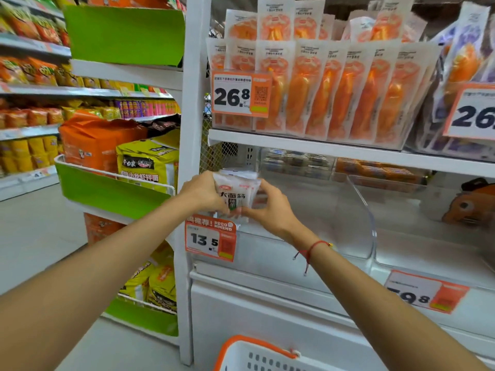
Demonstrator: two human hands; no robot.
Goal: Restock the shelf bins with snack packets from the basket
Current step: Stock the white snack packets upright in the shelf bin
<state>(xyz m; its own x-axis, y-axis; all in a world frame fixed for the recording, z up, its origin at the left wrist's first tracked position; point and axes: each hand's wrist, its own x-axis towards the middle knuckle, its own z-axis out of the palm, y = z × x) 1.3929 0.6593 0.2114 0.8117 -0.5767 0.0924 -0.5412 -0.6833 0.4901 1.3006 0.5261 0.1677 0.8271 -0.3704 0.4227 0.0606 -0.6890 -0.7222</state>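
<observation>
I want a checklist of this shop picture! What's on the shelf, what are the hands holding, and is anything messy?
Surface: white shelf above a clear bin on the lower level.
Job's things: white snack packets held at the bin's left front; basket with orange rim, bottom edge.
Clutter: nothing seen.
Grippers: left hand and right hand both grip the packets.
Cables: nothing seen; a red string bracelet on the right wrist.
Surroundings: orange packets above, price tag 13.5, green side racks with noodle bags.

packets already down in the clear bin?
No: both the left hand and right hand hold the white snack packets above the clear bin front edge.
</observation>
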